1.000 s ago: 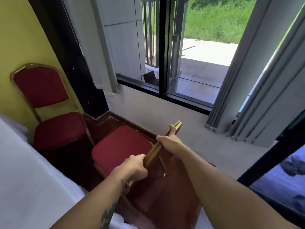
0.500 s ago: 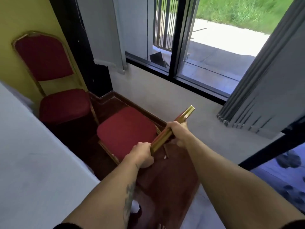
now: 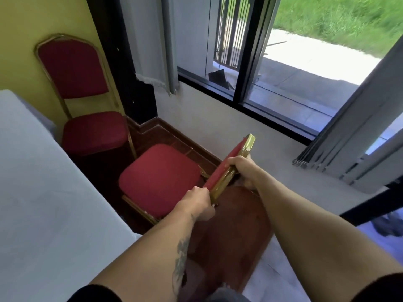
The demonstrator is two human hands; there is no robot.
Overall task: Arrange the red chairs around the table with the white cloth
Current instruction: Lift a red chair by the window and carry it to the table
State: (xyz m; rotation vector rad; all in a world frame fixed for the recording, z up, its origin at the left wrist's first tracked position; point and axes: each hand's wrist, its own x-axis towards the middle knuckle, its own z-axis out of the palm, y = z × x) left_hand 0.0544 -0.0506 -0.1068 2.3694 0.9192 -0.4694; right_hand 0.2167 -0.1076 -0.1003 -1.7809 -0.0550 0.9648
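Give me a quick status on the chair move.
Left hand and right hand both gripping near chair by its backrest top. Second chair against yellow wall. White-cloth table close on left.

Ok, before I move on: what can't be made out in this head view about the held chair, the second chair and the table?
- Held chair: its backrest is seen edge-on, and the left hand and right hand cover part of it; the rear legs are hidden.
- Second chair by the yellow wall: its left legs are behind the white cloth.
- Table: its legs and far sides are cut off by the left edge.
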